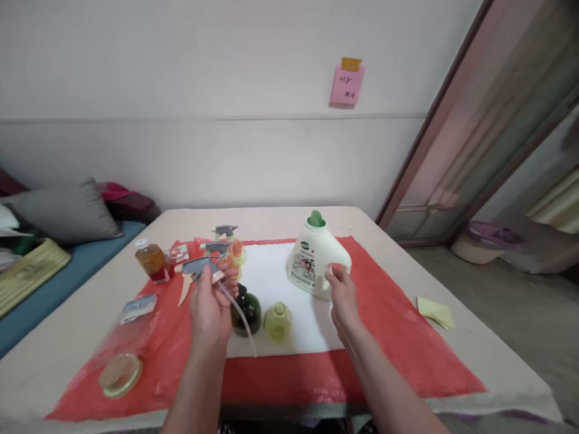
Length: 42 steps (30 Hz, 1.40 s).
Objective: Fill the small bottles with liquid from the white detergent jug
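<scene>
I am gripping the sprayer [199,266] in my left hand [208,307] above the green bottle [246,311] mid-table, while my right hand [342,293] is grasping the jug [316,260] handle toward the far edge; the dangling tube [237,316] risks snagging and tipping a bottle.

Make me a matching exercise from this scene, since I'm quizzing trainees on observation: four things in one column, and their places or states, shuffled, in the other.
Things:
1. spray trigger head
2. white detergent jug
3. dark green bottle
4. pink note

Places or states:
A. stuck on the wall
B. held up in the left hand
C. handle gripped by the right hand
D. standing open, beside a yellow-green bottle

Pairs: 1-B, 2-C, 3-D, 4-A
</scene>
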Motion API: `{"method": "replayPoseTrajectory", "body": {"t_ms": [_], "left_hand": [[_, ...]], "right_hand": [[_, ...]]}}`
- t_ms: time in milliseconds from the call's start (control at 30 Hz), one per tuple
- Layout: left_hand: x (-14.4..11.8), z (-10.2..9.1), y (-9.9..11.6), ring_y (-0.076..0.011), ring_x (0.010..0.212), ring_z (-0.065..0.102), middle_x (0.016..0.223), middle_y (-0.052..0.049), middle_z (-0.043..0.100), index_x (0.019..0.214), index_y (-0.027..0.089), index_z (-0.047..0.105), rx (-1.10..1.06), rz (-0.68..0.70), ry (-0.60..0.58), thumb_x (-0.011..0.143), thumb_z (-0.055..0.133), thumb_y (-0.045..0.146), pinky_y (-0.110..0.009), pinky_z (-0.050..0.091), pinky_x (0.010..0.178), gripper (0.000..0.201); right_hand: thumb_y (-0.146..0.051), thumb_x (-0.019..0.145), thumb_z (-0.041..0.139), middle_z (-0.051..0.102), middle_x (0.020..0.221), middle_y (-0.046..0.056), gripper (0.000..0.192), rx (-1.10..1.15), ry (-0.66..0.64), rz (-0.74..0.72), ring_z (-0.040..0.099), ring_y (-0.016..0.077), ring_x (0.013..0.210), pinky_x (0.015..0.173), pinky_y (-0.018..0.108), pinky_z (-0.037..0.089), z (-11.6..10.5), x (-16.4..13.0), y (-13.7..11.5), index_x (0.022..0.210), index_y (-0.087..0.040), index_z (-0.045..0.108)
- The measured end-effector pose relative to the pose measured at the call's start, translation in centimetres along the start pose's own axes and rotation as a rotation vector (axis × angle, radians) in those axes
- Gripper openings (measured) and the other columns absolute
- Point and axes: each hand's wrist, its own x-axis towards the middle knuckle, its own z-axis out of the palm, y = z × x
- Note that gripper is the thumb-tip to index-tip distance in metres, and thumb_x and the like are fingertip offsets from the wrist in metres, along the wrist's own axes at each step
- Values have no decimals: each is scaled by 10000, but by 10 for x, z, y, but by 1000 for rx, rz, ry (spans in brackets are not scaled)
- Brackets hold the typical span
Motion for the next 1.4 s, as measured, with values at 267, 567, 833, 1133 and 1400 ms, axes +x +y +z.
{"method": "replayPoseTrajectory", "body": {"t_ms": [267,567,833,1133,1400], "left_hand": [[0,3,-9,-107,566,601,732,-64,708,890,122,686,-2,-60,-24,985,555,398,-214,493,560,320],[0,3,-5,-113,579,611,746,-70,717,886,115,700,10,-62,-27,968,580,415,-220,496,563,333],[-2,2,-4,-113,589,606,748,-69,713,873,131,705,27,-34,-42,957,603,424,-223,490,571,321],[-1,1,-4,-113,586,613,759,-65,709,881,135,681,37,-11,-33,898,666,454,-232,469,574,320],[-1,0,-10,-118,591,606,768,-77,719,872,143,712,70,-5,-61,910,656,461,-233,474,584,325]], "right_hand": [[-573,700,766,753,1180,120,611,54,-35,-57,662,306,1164,1019,451,517,25,47,20,1151,-169,686],[-745,811,586,765,1167,155,701,79,-1,-83,700,324,1170,1003,469,574,13,63,21,1167,-148,679],[-630,703,794,517,1579,127,1032,-93,-179,-198,388,330,1521,1225,466,356,-35,24,-34,1569,-199,433],[-818,734,681,687,1366,163,1038,-681,-467,-484,605,404,1284,1137,595,427,-83,18,-60,1549,-208,478],[-830,840,545,692,1350,143,913,-947,-451,-945,583,401,1325,1203,625,322,-94,21,-55,1557,-272,459]]}}
